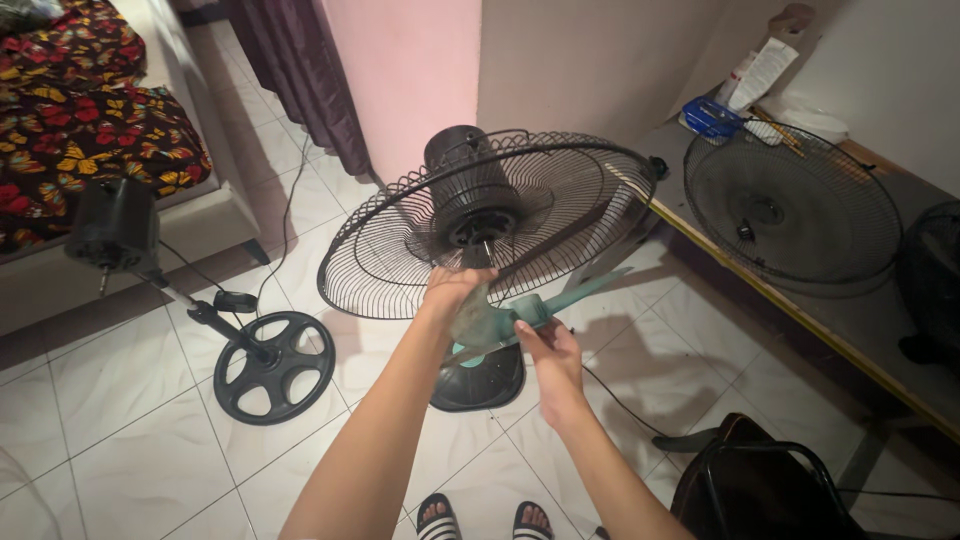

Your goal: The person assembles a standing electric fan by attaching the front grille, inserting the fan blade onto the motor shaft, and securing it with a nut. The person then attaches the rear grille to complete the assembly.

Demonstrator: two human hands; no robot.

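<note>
While both hands grip it, the dusty teal fan blade (520, 312) sits at centre, the left hand (452, 293) clasping its nine o'clock edge and the right hand (548, 352) pinching at five o'clock; the rear guard (400, 240) and motor (472, 195) lie at twelve o'clock.

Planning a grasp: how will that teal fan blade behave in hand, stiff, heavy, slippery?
The teal fan blade looks thin, translucent plastic: probably light, with vanes that flex somewhat. Both the left hand and right hand grip it, so it may be awkward one-handed. It looks dusty, so likely not slippery.
</note>
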